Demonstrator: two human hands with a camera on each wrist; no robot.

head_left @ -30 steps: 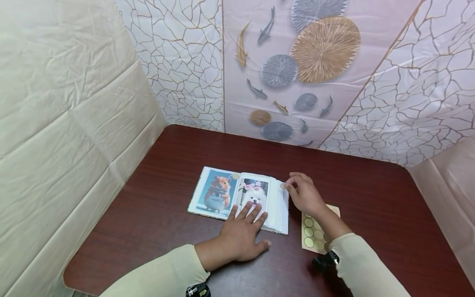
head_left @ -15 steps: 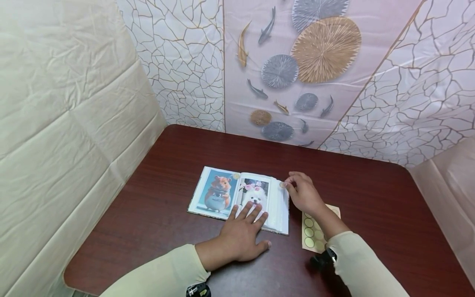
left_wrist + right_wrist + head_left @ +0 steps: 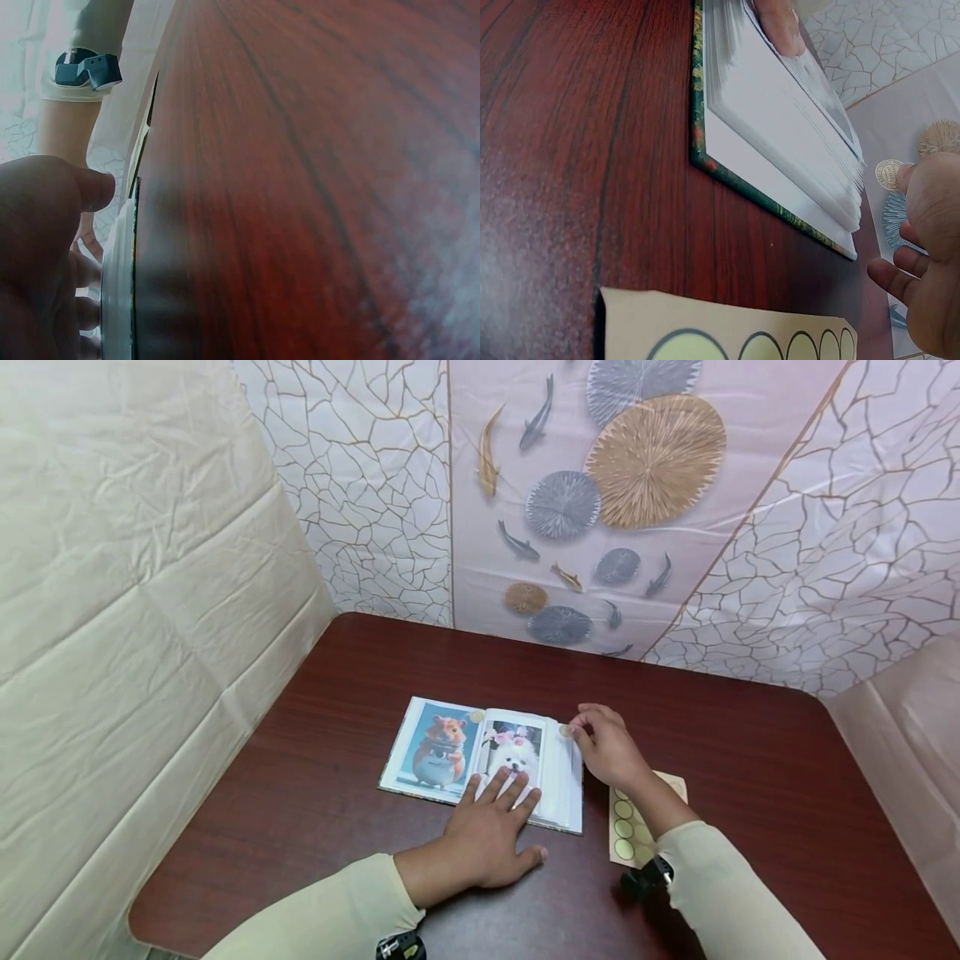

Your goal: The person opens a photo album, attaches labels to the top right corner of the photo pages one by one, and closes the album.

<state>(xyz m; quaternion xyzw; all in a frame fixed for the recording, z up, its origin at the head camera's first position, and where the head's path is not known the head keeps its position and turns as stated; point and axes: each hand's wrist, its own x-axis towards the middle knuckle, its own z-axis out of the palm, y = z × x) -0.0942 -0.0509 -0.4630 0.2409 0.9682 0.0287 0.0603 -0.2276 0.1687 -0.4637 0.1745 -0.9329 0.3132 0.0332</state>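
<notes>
A photo album lies spread on the table, a hamster picture on its left page and a white dog photo on the right. My left hand rests flat with spread fingers on the lower part of the dog page. Between thumb and forefinger my right hand pinches a round gold sticker, held over the album's upper right corner. Another round gold sticker sits at the top right of the hamster picture. The album's stacked page edges show in the right wrist view.
A sheet of round stickers lies right of the album, partly under my right forearm. Dark red wooden table surrounds both. Patterned cloth hangs behind the table's far edge, and plain cream cloth hangs at the left.
My right hand has shifted slightly left with the sticker, farther over the album's right edge. The left hand and the album have stayed in place.
</notes>
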